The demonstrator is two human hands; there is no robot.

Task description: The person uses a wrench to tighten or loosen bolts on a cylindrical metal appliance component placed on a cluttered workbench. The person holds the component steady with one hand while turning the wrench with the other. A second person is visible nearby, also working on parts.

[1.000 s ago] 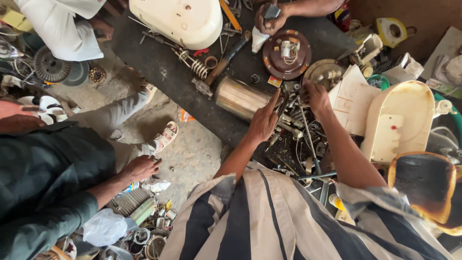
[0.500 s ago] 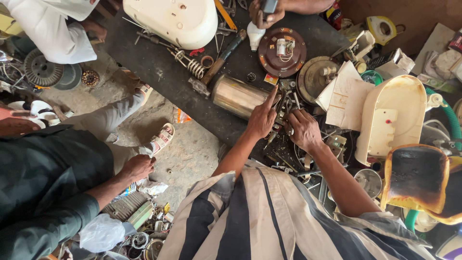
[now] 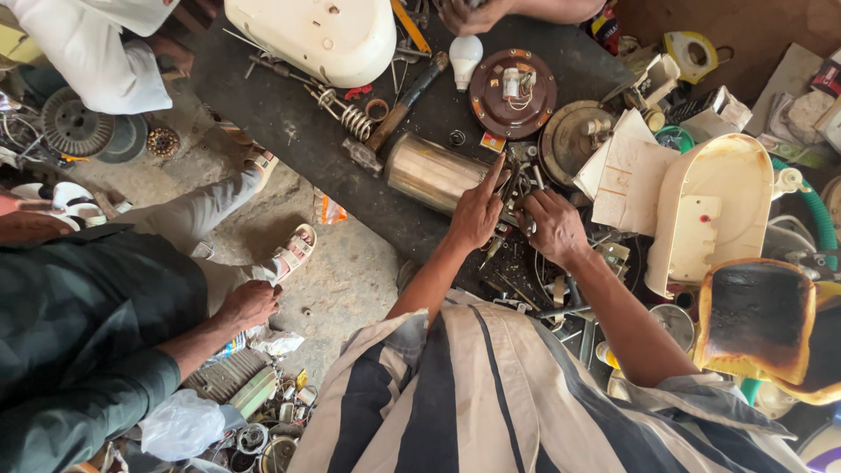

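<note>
Shiny steel cylinder [image 3: 427, 173] on its side, tangled small metal parts [image 3: 519, 180] beside it

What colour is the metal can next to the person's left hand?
Shiny silver, with a brownish tint. The metal cylinder lies on its side beside the left hand, clearest in the head view.

Whatever the right hand [image 3: 554, 226] grips is buried under its fingers among tangled metal parts [image 3: 526, 180]. The cream housing [image 3: 320, 35] is cut off at the top edge, as is another person's hand [image 3: 469, 13].
</note>
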